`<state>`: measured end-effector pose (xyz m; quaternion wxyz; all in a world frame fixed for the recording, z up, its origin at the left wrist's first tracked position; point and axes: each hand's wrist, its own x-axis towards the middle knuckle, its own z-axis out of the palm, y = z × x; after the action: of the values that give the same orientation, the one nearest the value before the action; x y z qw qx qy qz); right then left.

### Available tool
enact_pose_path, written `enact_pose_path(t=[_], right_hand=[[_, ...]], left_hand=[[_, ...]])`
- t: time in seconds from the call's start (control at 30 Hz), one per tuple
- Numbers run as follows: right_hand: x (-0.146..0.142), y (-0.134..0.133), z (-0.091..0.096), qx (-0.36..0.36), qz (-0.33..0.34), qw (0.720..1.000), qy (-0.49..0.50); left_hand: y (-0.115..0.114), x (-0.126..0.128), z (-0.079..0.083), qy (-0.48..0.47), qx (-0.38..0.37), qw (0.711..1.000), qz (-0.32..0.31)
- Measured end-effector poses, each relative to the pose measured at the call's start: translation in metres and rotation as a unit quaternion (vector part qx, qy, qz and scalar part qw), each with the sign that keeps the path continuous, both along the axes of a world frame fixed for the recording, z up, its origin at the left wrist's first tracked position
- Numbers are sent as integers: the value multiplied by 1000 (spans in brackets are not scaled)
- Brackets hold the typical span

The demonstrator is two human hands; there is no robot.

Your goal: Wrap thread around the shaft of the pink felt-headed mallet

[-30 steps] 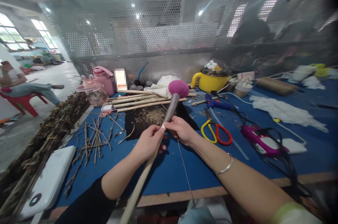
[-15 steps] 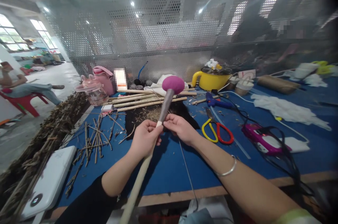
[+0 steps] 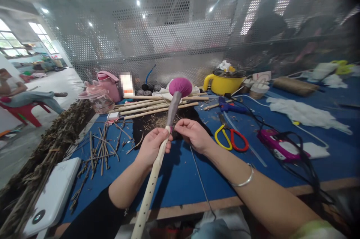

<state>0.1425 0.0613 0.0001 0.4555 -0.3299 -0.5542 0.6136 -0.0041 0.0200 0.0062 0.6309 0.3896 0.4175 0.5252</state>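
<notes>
My left hand (image 3: 152, 146) is closed around a long pale bamboo stick (image 3: 149, 190) that rises from the bottom of the view. The stick's upper part is wrapped in grey-purple material (image 3: 171, 108) and ends in a round magenta head (image 3: 180, 86). My right hand (image 3: 191, 133) pinches at the lower end of that wrap, right beside my left thumb, over the blue table (image 3: 180, 179). A thin thread (image 3: 199, 174) runs down from my right hand toward me.
Yellow-and-red scissors (image 3: 231, 137), a blue glue gun (image 3: 230, 107), a magenta tool with black cables (image 3: 277, 145), a yellow pot (image 3: 225, 82) and white cloth (image 3: 305, 115) lie right. Bamboo sticks (image 3: 152, 105), twigs (image 3: 101, 145), a pink jug (image 3: 108, 83) and a white box (image 3: 53, 194) sit left. A person sits far left.
The stick has tilted more upright and turned, so holes along its lower part now show. Both hands shifted slightly left and stayed at the base of the wrap.
</notes>
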Motion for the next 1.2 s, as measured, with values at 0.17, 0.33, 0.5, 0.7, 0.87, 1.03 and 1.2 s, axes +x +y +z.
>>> enact_pose_path(t=[0.17,0.33,0.5,0.7,0.87,1.03,1.2], right_hand=[[-2,2,-2,-22,9,1000,4],[-5,0,1,-30,39,998,42],[-2,0,0,-67,121,987,77],[-3,3,-7,-60,72,995,21],[-12,1,-8,-81,42,996,24],[-12,2,-10,-64,37,997,7],[-2,7,-10,-23,72,997,15]], left_hand=[[-1,0,1,-32,-9,999,-11],[-3,-1,1,-139,-37,988,-48],[-3,-3,0,-146,-82,976,-143],[-5,3,-4,109,-28,993,-35],[-9,4,-11,422,191,878,123],[-10,2,-10,485,209,843,100],[-9,-1,-6,349,174,917,82]])
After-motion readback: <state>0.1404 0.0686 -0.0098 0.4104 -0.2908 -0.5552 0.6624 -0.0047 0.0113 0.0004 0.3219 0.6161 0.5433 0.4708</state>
